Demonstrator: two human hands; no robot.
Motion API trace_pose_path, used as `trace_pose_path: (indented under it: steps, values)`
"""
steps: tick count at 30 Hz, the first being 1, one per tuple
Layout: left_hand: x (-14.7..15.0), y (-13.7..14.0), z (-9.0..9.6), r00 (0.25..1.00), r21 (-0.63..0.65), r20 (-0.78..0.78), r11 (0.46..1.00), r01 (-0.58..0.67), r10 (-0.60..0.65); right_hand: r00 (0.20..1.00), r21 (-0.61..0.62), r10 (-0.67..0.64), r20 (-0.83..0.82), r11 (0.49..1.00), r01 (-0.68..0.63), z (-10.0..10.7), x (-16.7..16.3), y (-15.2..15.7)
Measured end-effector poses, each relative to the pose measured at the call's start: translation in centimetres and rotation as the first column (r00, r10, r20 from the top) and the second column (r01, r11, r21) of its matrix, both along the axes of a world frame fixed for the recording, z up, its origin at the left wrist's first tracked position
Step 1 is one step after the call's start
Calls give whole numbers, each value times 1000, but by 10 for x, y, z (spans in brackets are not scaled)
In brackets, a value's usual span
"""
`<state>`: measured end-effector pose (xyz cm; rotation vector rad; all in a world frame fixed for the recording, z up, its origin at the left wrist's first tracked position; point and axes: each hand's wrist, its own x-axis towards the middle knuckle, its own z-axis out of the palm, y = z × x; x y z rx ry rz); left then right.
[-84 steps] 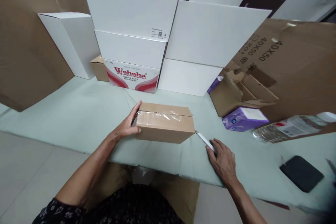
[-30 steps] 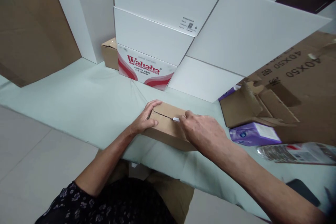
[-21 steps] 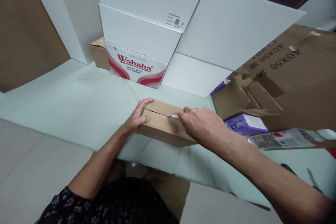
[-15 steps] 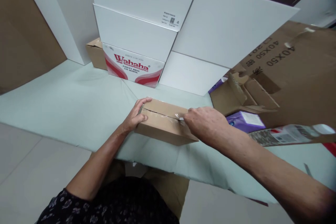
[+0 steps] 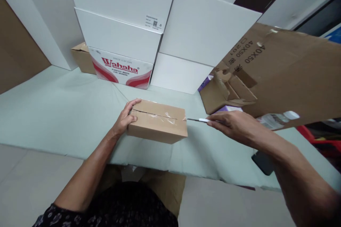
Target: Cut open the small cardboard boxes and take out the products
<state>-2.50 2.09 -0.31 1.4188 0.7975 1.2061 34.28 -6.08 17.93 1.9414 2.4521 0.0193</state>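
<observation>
A small brown cardboard box [image 5: 157,129] lies on the pale green cloth in front of me. Clear tape runs along the seam on its top, and the seam looks slit over much of its length. My left hand [image 5: 124,117] clasps the box's left end, thumb on the top and fingers over the far edge. To the right of the box, my right hand [image 5: 233,125] is closed around a thin knife [image 5: 204,120] with a white part on its handle. Its dark blade points left, with the tip close to the box's right end.
White cartons [image 5: 119,35] are stacked along the back, with a Wahaha carton [image 5: 121,69] at the bottom. Toward the right are an opened brown box [image 5: 213,94], a purple pack [image 5: 229,108], a clear bottle [image 5: 277,120] and a black phone-like object [image 5: 262,163].
My right hand has drawn the knife rightward off the box's top, so the blade now shows. My left hand keeps its hold on the box. The whole view has shifted.
</observation>
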Motion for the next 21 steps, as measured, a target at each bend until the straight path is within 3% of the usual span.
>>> trace_pose_path:
  steps: [2,5,8,11,14,17,19,21]
  values:
    - [1,-3,1,1000,-12,15,1000,-18,18,988,-31,-147,-53,989,146,-22,19,-11]
    - [3,-13,4,993,-15,30,994,-110,111,942,4,-333,-46,943,333,-75,30,-26]
    - [2,-29,6,972,18,3,972,-235,235,914,24,-404,-31,914,405,-130,21,-36]
    - [-3,-44,8,949,59,-53,950,-306,309,915,53,-399,-52,914,402,-164,8,-38]
    - [-8,-53,12,931,88,-138,940,-329,339,923,87,-373,-99,920,381,-173,4,-36]
    - [-9,-58,18,925,80,-168,940,-332,341,922,112,-345,-173,924,367,-165,7,-36]
    - [-7,-60,22,929,64,-156,942,-330,336,900,113,-283,-332,935,336,-153,5,-38]
    - [-4,-61,25,938,31,-132,947,-320,321,824,134,-164,-543,951,278,-137,-4,-42]
